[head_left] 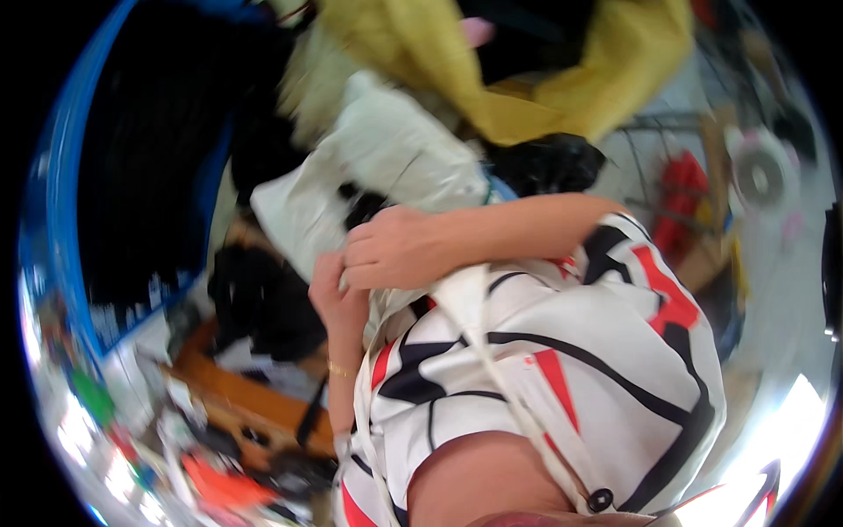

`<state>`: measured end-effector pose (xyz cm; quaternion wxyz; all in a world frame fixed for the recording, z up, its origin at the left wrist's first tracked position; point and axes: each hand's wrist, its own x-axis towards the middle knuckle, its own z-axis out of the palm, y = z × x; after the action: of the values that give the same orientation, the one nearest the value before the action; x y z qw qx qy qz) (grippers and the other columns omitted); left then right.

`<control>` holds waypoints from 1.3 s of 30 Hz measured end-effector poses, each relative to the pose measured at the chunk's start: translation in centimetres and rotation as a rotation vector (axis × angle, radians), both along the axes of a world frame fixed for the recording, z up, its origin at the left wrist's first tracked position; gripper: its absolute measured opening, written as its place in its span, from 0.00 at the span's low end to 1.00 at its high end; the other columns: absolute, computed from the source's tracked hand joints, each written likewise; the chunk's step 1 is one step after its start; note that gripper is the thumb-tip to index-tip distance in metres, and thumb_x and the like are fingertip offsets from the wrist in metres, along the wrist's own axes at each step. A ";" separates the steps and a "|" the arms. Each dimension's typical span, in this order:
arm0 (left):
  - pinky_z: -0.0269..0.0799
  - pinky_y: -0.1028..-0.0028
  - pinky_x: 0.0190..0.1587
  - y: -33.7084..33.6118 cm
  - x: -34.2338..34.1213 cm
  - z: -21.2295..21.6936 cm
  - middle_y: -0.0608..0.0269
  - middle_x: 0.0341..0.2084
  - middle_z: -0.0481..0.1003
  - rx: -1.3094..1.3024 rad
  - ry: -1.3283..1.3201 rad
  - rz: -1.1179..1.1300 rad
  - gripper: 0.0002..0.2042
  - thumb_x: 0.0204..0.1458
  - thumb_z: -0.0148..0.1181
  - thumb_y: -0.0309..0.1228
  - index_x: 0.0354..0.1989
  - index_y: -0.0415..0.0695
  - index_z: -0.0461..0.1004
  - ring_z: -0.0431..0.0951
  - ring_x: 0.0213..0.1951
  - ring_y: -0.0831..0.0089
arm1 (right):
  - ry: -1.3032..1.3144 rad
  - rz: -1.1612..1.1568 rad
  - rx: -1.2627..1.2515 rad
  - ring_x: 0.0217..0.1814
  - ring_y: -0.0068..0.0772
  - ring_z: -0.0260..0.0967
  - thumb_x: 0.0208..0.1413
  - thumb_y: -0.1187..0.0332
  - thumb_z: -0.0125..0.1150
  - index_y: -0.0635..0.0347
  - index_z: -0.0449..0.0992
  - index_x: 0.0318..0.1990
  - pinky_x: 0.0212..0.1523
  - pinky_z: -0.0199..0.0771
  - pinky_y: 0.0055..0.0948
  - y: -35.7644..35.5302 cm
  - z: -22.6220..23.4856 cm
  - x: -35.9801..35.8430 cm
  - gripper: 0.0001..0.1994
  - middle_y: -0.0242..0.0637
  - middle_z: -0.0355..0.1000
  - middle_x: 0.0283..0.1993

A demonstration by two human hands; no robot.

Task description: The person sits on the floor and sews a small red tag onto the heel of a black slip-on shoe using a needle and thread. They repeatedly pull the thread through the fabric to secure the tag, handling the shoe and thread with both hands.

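Your patterned shirt (580, 378) fills the lower middle of the frame, closest to the camera, with a pale strap (474, 321) running down over it. At the left stands a blue-rimmed bin (63, 202), dark inside; across the top spreads a yellow sheet (615, 83). Below that sheet, just above centre, lies the white bundle (404, 158), bag or cloth, you can't tell which, with black plastic (549, 162) beside it. Your right hand (391, 250) overlaps your left hand (338, 294) at the bundle's lower edge; both have curled fingers, but what they grip, if anything, is hidden. With your right forearm crossing the bundle's lower side, a slack hold could let it slide, or loose folds could snag. The strap hangs near your fingers and might get caught, as might the thin bracelet (337, 369) on your left wrist.
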<state>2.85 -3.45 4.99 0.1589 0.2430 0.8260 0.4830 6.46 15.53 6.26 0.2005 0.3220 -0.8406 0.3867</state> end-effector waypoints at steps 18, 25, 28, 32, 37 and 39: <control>0.69 0.69 0.38 -1.4 0.0 -1.3 0.60 0.26 0.74 0.071 0.017 0.144 0.05 0.45 0.65 0.29 0.29 0.43 0.76 0.73 0.33 0.62 | -0.677 -0.385 -1.150 0.27 0.21 0.61 0.62 0.76 0.51 0.59 0.69 0.41 0.32 0.66 0.21 5.7 2.0 -2.9 0.03 0.29 0.64 0.28; 0.71 0.71 0.40 -3.0 -0.6 -1.4 0.61 0.28 0.76 0.174 -0.079 0.240 0.08 0.46 0.67 0.29 0.33 0.42 0.76 0.75 0.35 0.68 | -0.792 -0.024 -0.040 0.32 0.32 0.67 0.55 0.75 0.61 0.64 0.76 0.39 0.35 0.68 0.27 -0.6 -0.1 -2.6 0.05 0.39 0.70 0.32; 0.72 0.73 0.40 -6.6 -3.4 -2.3 0.64 0.29 0.76 0.047 0.149 0.531 0.10 0.48 0.68 0.31 0.35 0.40 0.76 0.75 0.35 0.71 | -0.759 -0.097 -0.190 0.29 0.30 0.66 0.57 0.74 0.61 0.65 0.76 0.37 0.32 0.66 0.27 -1.0 -0.6 -3.0 0.04 0.37 0.70 0.30; 0.74 0.71 0.42 -15.2 -8.6 -7.5 0.65 0.34 0.76 0.309 -0.162 1.043 0.14 0.53 0.67 0.36 0.38 0.36 0.75 0.75 0.37 0.71 | -0.770 -0.120 -0.171 0.28 0.28 0.64 0.58 0.73 0.60 0.65 0.76 0.36 0.31 0.65 0.26 -0.9 -0.7 -3.1 0.04 0.36 0.69 0.28; 0.66 0.66 0.59 -21.0 -13.9 -11.8 0.48 0.51 0.68 1.261 -0.607 1.508 0.26 0.56 0.65 0.39 0.54 0.31 0.67 0.70 0.52 0.63 | -0.762 -0.115 -0.166 0.27 0.26 0.63 0.58 0.73 0.60 0.64 0.76 0.35 0.30 0.64 0.25 -1.6 -0.8 -2.8 0.04 0.34 0.69 0.27; 0.65 0.65 0.61 -21.9 -14.9 -12.8 0.47 0.54 0.66 1.580 -0.569 1.581 0.27 0.56 0.65 0.40 0.55 0.32 0.66 0.68 0.55 0.62 | -0.797 -0.108 -0.156 0.27 0.27 0.63 0.58 0.72 0.60 0.64 0.76 0.35 0.30 0.64 0.25 -1.6 -0.6 -2.6 0.04 0.34 0.69 0.27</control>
<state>-12.05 -25.35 -7.76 -0.2039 -0.4284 0.1488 0.8676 3.83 13.95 5.69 -0.0971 0.0860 -0.8365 0.5324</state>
